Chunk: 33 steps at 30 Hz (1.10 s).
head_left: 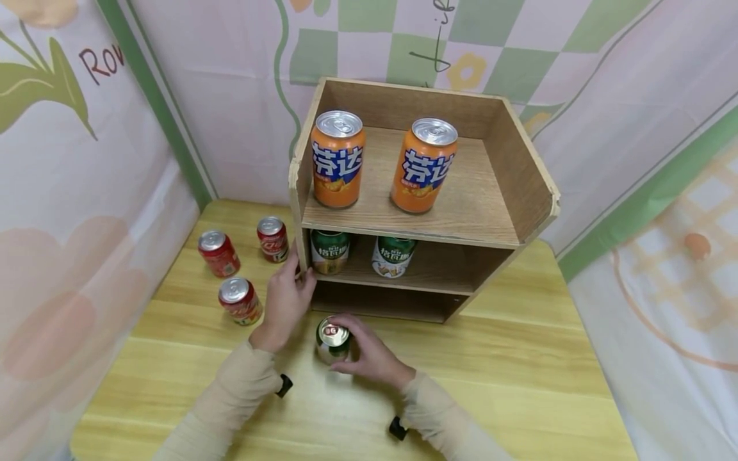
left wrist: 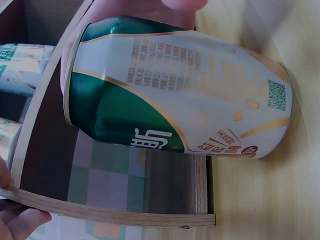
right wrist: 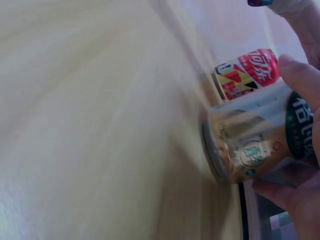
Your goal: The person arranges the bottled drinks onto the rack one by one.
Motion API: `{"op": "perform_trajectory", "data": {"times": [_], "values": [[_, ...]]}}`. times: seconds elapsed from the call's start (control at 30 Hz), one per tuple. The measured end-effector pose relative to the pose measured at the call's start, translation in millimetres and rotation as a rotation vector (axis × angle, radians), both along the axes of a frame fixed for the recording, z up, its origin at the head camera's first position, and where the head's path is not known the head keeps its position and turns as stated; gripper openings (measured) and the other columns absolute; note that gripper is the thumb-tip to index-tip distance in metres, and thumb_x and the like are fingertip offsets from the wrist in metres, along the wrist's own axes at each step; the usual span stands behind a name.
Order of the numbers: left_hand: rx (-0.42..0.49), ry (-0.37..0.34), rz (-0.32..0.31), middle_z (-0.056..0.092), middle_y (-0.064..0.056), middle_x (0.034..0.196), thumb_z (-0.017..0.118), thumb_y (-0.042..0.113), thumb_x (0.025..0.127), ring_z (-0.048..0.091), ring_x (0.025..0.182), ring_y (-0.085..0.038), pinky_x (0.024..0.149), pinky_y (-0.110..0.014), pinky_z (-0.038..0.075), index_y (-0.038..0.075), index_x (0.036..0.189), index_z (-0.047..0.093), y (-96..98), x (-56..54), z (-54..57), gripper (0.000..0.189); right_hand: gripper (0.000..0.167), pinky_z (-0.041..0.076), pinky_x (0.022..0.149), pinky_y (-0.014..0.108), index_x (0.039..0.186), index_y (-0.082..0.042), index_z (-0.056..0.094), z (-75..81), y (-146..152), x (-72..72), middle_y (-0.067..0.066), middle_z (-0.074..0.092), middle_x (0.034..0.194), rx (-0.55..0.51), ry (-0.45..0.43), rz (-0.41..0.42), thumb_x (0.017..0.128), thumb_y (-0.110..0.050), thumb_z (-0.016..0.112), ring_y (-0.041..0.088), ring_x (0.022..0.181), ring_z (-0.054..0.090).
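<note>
My right hand [head_left: 371,352] grips a green, white and gold drink can [left wrist: 180,95] in front of the shelf. Thumb and fingers wrap its sides, and it stands about upright, low over the wooden table [right wrist: 100,125]; whether its base touches is hard to tell. My left hand [head_left: 288,291] holds the left side panel of the small wooden shelf [head_left: 498,186] by its front edge, fingers on both sides of the board. Two similar green-topped cans, the left one [head_left: 330,253] and the right one [head_left: 393,257], stand on the middle level.
Two orange soda cans, left [head_left: 337,166] and right [head_left: 425,169], stand on the shelf's top. Left of the shelf are three red cola cans: a rear one [head_left: 273,241], a far-left one [head_left: 220,256] and a front one [head_left: 242,304]. Patterned cloth [head_left: 230,96] hangs behind.
</note>
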<state>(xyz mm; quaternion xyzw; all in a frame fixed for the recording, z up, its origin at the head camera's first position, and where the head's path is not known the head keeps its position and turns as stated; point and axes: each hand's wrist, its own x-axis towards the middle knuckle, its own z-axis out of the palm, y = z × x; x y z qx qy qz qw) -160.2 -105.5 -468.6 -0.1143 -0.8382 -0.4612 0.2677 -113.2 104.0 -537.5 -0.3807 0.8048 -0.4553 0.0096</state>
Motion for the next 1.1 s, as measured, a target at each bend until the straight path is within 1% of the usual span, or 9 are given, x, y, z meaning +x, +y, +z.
{"op": "perform_trajectory", "data": {"times": [0.07, 0.17, 0.23, 0.43, 0.63, 0.8, 0.97, 1.1], "values": [[-0.001, 0.001, 0.002, 0.067, -0.036, 0.112, 0.064, -0.006, 0.090, 0.073, 0.089, -0.041, 0.061, -0.038, 0.063, 0.000, 0.154, 0.039, -0.2, 0.3, -0.3, 0.069, 0.087, 0.043, 0.114, 0.044, 0.145, -0.007, 0.046, -2.1, -2.3, 1.0, 0.013, 0.054, 0.142, -0.005, -0.009, -0.020, 0.071, -0.014, 0.093, 0.030, 0.130, 0.053], [0.001, -0.002, 0.003, 0.067, -0.036, 0.112, 0.064, -0.006, 0.090, 0.073, 0.092, -0.042, 0.063, -0.038, 0.064, 0.000, 0.154, 0.039, -0.1, -0.5, -1.1, 0.069, 0.082, 0.045, 0.113, 0.043, 0.144, -0.008, 0.047, -4.1, -4.3, 1.4, 0.012, 0.056, 0.140, -0.007, -0.039, -0.046, 0.074, -0.012, 0.091, 0.029, 0.128, 0.055], [0.003, -0.002, 0.001, 0.068, -0.035, 0.111, 0.064, -0.006, 0.090, 0.073, 0.092, -0.041, 0.064, -0.038, 0.064, 0.000, 0.154, 0.039, -0.1, -0.8, -0.7, 0.069, 0.079, 0.046, 0.112, 0.043, 0.144, -0.008, 0.048, -4.8, -5.0, 1.0, 0.011, 0.057, 0.139, -0.011, -0.044, -0.052, 0.076, -0.011, 0.089, 0.028, 0.127, 0.056], [-0.003, 0.007, 0.001, 0.068, -0.035, 0.111, 0.064, -0.006, 0.089, 0.073, 0.093, -0.042, 0.066, -0.039, 0.064, -0.002, 0.153, 0.040, 0.1, -0.8, -0.1, 0.068, 0.075, 0.048, 0.110, 0.042, 0.142, -0.008, 0.049, -6.4, -5.7, -0.2, 0.012, 0.058, 0.138, -0.032, 0.003, -0.038, 0.078, -0.009, 0.088, 0.029, 0.125, 0.057], [0.001, -0.001, 0.002, 0.067, -0.036, 0.113, 0.063, -0.006, 0.090, 0.073, 0.093, -0.043, 0.063, -0.040, 0.064, -0.002, 0.153, 0.040, 0.3, 0.1, -0.1, 0.068, 0.072, 0.049, 0.109, 0.042, 0.140, -0.008, 0.050, -4.9, -6.3, 0.1, 0.013, 0.058, 0.138, -0.033, 0.010, -0.020, 0.078, -0.006, 0.087, 0.030, 0.125, 0.058], [0.003, -0.005, -0.002, 0.066, -0.036, 0.115, 0.062, -0.006, 0.090, 0.072, 0.095, -0.044, 0.065, -0.041, 0.064, -0.001, 0.154, 0.039, 0.4, 0.8, 0.7, 0.068, 0.070, 0.049, 0.109, 0.042, 0.138, -0.009, 0.051, -3.7, -7.4, -0.9, 0.012, 0.059, 0.137, -0.026, 0.003, -0.023, 0.078, -0.007, 0.086, 0.028, 0.124, 0.058], [0.003, -0.002, -0.002, 0.067, -0.036, 0.114, 0.063, -0.007, 0.090, 0.073, 0.093, -0.043, 0.063, -0.040, 0.064, -0.001, 0.154, 0.039, 0.4, 0.7, 0.0, 0.069, 0.071, 0.050, 0.108, 0.043, 0.137, -0.008, 0.052, -3.4, -8.1, -0.2, 0.014, 0.060, 0.137, -0.026, 0.011, -0.019, 0.076, -0.007, 0.087, 0.030, 0.123, 0.060], [0.003, -0.002, 0.000, 0.066, -0.036, 0.115, 0.063, -0.007, 0.089, 0.072, 0.095, -0.043, 0.065, -0.041, 0.064, -0.001, 0.153, 0.040, -0.1, 0.4, -0.5, 0.068, 0.072, 0.051, 0.106, 0.043, 0.137, -0.008, 0.053, -4.3, -8.8, 0.1, 0.015, 0.061, 0.135, -0.032, 0.028, -0.018, 0.074, -0.008, 0.087, 0.031, 0.121, 0.061]]}}
